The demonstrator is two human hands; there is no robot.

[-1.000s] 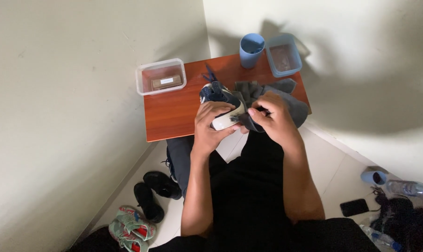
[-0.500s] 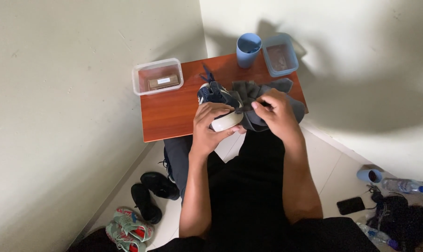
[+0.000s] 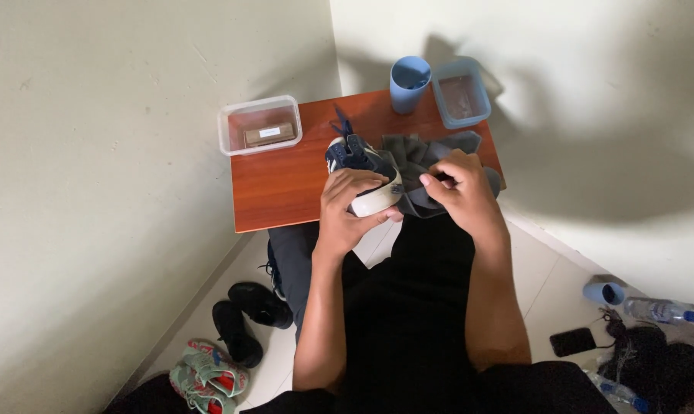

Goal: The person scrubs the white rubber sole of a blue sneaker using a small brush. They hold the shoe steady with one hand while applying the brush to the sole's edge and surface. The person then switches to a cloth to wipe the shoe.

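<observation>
**Two hands working a shoe and a grey cloth at a small wooden table**

We are looking down from head height at a reddish-brown wooden table [image 3: 285, 192] filling the upper centre of the frame, wedged into a corner of pale walls. We are seeing the person's dark-clothed lap below it, in the lower centre.

At the table's near edge, just above centre, a dark blue sneaker [image 3: 360, 172] with a white sole is resting, its laces sticking up toward the top. The left hand [image 3: 352, 205] is wrapping over the heel end, fingers curled together and clamped on the sole. The right hand [image 3: 462, 188] is pinching into a crumpled grey cloth [image 3: 416, 157] lying beside and partly under the shoe; its fingers are bunched on the fabric.

We are judging the shoe as light, firm at the sole and soft in the upper, so the sole and heel are offering the surest hold. The cloth is looking limp and easy to bunch.

In the upper left of the table, a clear rectangular tub [image 3: 259, 124] is holding a small brown block with a white label. At the top centre, a light blue cup [image 3: 409, 83] is standing beside a blue-rimmed container [image 3: 460, 92].

On the floor at lower left, black shoes [image 3: 247, 314] and green-and-pink sandals [image 3: 207, 376] are lying.
</observation>
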